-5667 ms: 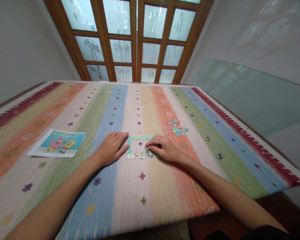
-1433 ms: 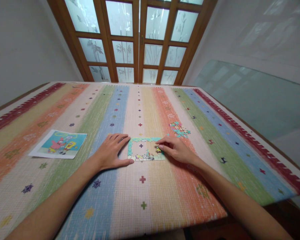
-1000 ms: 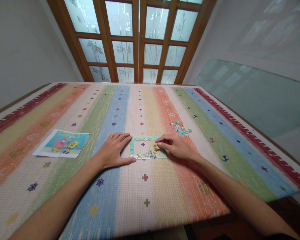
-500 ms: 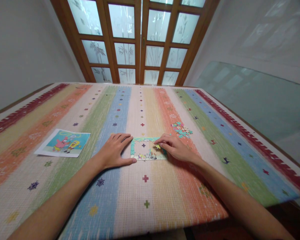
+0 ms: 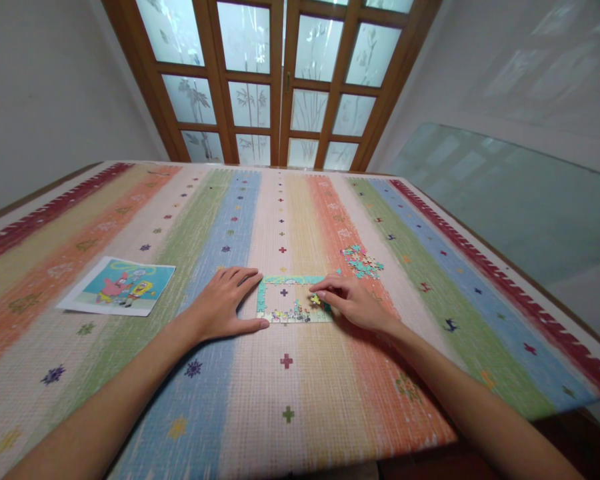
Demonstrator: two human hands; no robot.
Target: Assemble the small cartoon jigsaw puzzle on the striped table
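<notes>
While pinched, puzzle piece (image 5: pixel 315 299) between right fingers (image 5: pixel 324 291)

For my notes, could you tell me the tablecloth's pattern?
The tablecloth has long pastel stripes dotted with small crosses, red-edged; head view.

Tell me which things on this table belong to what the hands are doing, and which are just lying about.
In use: left hand flat beside the puzzle frame; right hand pinching a piece at it; loose pieces; reference picture.
Lying about: striped tablecloth; glass sheet.
</notes>
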